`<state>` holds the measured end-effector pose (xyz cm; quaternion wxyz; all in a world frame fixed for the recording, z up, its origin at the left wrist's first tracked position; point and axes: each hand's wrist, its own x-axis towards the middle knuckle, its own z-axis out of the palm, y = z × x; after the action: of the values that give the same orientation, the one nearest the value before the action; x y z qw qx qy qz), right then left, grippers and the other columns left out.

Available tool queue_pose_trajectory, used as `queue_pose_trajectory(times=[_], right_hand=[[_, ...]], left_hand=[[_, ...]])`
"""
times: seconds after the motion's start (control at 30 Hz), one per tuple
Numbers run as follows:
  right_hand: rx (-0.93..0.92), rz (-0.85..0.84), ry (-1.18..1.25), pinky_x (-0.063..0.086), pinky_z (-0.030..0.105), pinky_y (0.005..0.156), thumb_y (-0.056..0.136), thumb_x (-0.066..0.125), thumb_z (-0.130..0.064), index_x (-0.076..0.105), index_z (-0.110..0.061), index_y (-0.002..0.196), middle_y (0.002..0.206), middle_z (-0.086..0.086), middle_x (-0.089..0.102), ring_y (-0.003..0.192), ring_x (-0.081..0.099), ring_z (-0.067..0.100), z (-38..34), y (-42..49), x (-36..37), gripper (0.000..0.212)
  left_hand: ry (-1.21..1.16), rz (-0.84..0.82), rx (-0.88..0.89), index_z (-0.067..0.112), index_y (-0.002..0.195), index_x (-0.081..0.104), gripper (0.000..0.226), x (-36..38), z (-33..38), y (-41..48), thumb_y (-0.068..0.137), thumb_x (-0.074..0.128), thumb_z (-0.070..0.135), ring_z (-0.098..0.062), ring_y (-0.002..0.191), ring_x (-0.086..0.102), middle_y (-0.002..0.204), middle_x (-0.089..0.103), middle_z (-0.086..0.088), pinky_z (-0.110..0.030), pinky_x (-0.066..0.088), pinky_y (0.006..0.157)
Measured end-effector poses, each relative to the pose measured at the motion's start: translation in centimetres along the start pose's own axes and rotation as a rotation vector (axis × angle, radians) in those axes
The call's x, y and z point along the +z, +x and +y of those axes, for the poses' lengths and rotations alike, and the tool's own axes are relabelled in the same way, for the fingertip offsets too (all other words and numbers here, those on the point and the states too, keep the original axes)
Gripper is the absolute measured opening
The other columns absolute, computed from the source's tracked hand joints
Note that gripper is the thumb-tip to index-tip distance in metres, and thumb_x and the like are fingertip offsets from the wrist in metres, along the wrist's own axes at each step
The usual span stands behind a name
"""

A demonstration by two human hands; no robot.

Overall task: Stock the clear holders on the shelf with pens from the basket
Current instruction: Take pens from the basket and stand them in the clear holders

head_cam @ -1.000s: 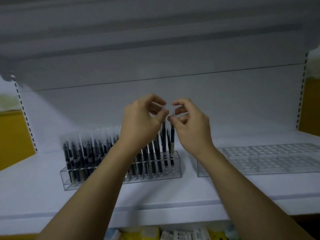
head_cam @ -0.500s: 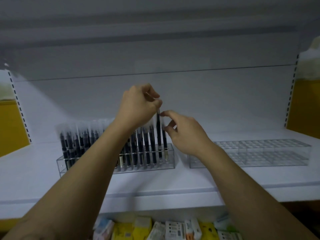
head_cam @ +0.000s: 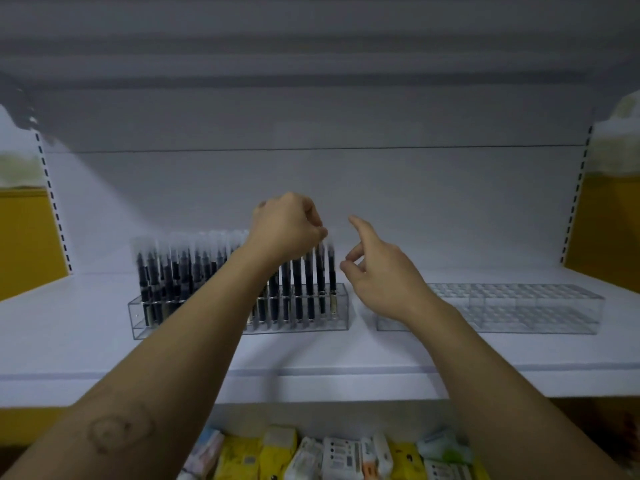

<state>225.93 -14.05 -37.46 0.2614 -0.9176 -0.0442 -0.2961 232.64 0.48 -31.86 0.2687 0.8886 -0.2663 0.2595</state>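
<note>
A clear holder (head_cam: 138,322) on the white shelf (head_cam: 311,355) is packed with several dark pens (head_cam: 173,271) with clear caps. My left hand (head_cam: 285,226) hovers over its right end, fingers curled, and pinches the cap of a pen (head_cam: 321,271) that stands in one of the last slots. Just right of that holder is my right hand (head_cam: 381,275), which holds nothing: its index finger points up and the other fingers are loosely bent. A second clear holder (head_cam: 519,306) further right has no pens in it. The basket is out of view.
The shelf's back panel and an upper shelf close in the space above. Yellow side panels (head_cam: 606,230) flank the bay. A lower shelf holds several small packets (head_cam: 311,455) below the front edge.
The pen held by my left hand has gone down into the holder's right end. My right hand has let go of the pens and moved away to the right.
</note>
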Motion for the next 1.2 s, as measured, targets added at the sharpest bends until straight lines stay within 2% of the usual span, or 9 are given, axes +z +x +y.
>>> queue_pose_trajectory(times=[0.1, 0.17, 0.23, 0.33, 0.47, 0.7, 0.87, 1.03, 1.2], right_hand=[[0.001, 0.000, -0.027, 0.050, 0.034, 0.081, 0.096, 0.053, -0.030, 0.012, -0.032, 0.151, 0.108, -0.009, 0.058, 0.091, 0.058, 0.013, -0.1, -0.6, -0.4, 0.068], [-0.002, 0.005, -0.048, 0.050, 0.036, 0.087, 0.095, 0.054, -0.031, 0.014, -0.031, 0.151, 0.117, -0.007, 0.057, 0.099, 0.058, 0.014, -0.2, -1.1, -0.6, 0.068], [-0.010, 0.008, -0.076, 0.048, 0.037, 0.093, 0.095, 0.056, -0.033, 0.020, -0.030, 0.150, 0.127, -0.006, 0.053, 0.108, 0.055, 0.015, -0.3, -1.5, -0.8, 0.066], [-0.034, 0.020, -0.120, 0.045, 0.035, 0.098, 0.095, 0.055, -0.032, 0.029, -0.030, 0.147, 0.136, -0.005, 0.048, 0.118, 0.051, 0.015, -0.5, -2.4, -1.0, 0.058], [-0.061, 0.045, -0.123, 0.043, 0.034, 0.101, 0.095, 0.055, -0.032, 0.035, -0.030, 0.143, 0.138, -0.005, 0.043, 0.124, 0.047, 0.016, -0.8, -4.6, -0.8, 0.052], [-0.090, 0.121, -0.094, 0.035, 0.026, 0.100, 0.091, 0.063, -0.029, 0.045, -0.028, 0.138, 0.136, -0.007, 0.044, 0.125, 0.043, 0.012, -1.0, -10.8, 1.1, 0.051], [-0.127, 0.250, 0.055, 0.044, 0.021, 0.088, 0.088, 0.065, -0.017, 0.058, -0.021, 0.124, 0.110, -0.010, 0.054, 0.100, 0.051, 0.001, -0.3, -16.7, 3.8, 0.037], [-0.041, 0.181, 0.018, 0.048, 0.027, 0.077, 0.086, 0.067, -0.018, 0.064, -0.019, 0.106, 0.094, -0.008, 0.056, 0.087, 0.055, 0.008, 2.6, -22.5, 8.6, 0.020], [0.148, -0.085, -0.010, 0.043, 0.024, 0.081, 0.087, 0.066, -0.021, 0.062, -0.022, 0.114, 0.107, -0.009, 0.052, 0.099, 0.055, 0.011, 6.4, -28.0, 14.1, 0.027]], left_hand=[[0.048, 0.004, 0.004, 0.028, 0.094, 0.064, 0.009, 0.3, -0.3, -0.6, 0.089, 0.064, 0.035, -0.017, 0.102, 0.061, 0.110, 0.068, 0.004, -0.050, 0.030, 0.112], [0.112, 0.064, 0.064, 0.029, 0.105, 0.065, 0.018, 0.3, -0.5, -1.3, 0.089, 0.063, 0.035, -0.018, 0.115, 0.056, 0.122, 0.064, 0.002, -0.049, 0.017, 0.118], [0.147, 0.105, 0.122, 0.030, 0.117, 0.062, 0.029, 0.0, -0.4, -2.3, 0.088, 0.063, 0.035, -0.019, 0.125, 0.048, 0.131, 0.058, 0.002, -0.047, 0.012, 0.120], [0.130, 0.149, 0.183, 0.029, 0.123, 0.060, 0.034, -0.7, -0.1, -4.2, 0.089, 0.062, 0.033, -0.019, 0.126, 0.046, 0.133, 0.056, 0.003, -0.044, 0.017, 0.119], [0.118, 0.194, 0.242, 0.024, 0.119, 0.063, 0.031, -0.8, 0.0, -7.7, 0.088, 0.063, 0.029, -0.021, 0.116, 0.052, 0.124, 0.061, 0.002, -0.038, 0.035, 0.104], [0.074, 0.164, 0.260, 0.023, 0.119, 0.063, 0.032, 1.5, -0.2, -14.5, 0.089, 0.063, 0.031, -0.019, 0.109, 0.052, 0.115, 0.062, 0.003, -0.032, 0.035, 0.095], [0.002, 0.190, 0.239, 0.023, 0.107, 0.067, 0.021, 4.3, -1.1, -20.5, 0.087, 0.065, 0.028, -0.019, 0.095, 0.055, 0.099, 0.062, 0.004, -0.031, 0.035, 0.083], [-0.028, 0.074, 0.198, 0.022, 0.105, 0.067, 0.020, 8.8, -2.8, -26.6, 0.086, 0.065, 0.029, -0.022, 0.092, 0.058, 0.097, 0.062, 0.003, -0.035, 0.039, 0.079], [-0.042, -0.184, 0.031, 0.026, 0.115, 0.063, 0.028, 15.0, -4.7, -31.9, 0.088, 0.061, 0.034, -0.020, 0.111, 0.054, 0.116, 0.062, 0.006, -0.034, 0.038, 0.092]])
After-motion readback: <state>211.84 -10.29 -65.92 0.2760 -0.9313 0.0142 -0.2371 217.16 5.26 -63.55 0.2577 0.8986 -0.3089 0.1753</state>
